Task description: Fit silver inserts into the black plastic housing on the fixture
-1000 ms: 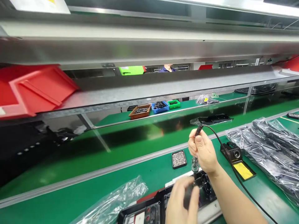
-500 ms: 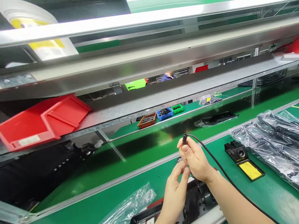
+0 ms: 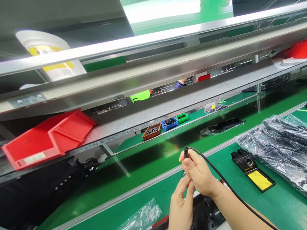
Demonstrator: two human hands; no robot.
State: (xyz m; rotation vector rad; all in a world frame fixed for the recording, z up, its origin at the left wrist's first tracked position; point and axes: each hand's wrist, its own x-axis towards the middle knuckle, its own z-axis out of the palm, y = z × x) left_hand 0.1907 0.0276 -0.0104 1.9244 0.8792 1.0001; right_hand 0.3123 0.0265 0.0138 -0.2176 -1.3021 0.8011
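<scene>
My right hand (image 3: 200,175) is closed around a corded tool, which looks like a soldering iron; most of its handle is hidden in the fist. Its ribbed black cord sleeve (image 3: 186,152) sticks out above the thumb, and the black cord (image 3: 225,180) loops down past the forearm. Just below, my left hand (image 3: 180,198) pinches thumb and fingertips together against the underside of the right hand. What those fingertips hold is hidden. Behind the wrists lies a black housing (image 3: 203,212), partly covered. To the right stands a soldering iron stand (image 3: 248,161) with a yellow sponge (image 3: 260,179).
Plastic-wrapped black parts (image 3: 283,143) lie at the right; a clear bag (image 3: 144,217) is at the front. A metal shelf (image 3: 134,123) crosses ahead, bearing a red bin (image 3: 52,140). Beneath it sit brown (image 3: 152,131), blue (image 3: 169,124) and green (image 3: 182,118) trays. A person (image 3: 179,84) is far off.
The view has tilted slightly upward, so shelf and bench sit lower in it. Both hands have shifted slightly down and left in the picture, keeping their grip; the metallic bit at the left fingertips is now hidden.
</scene>
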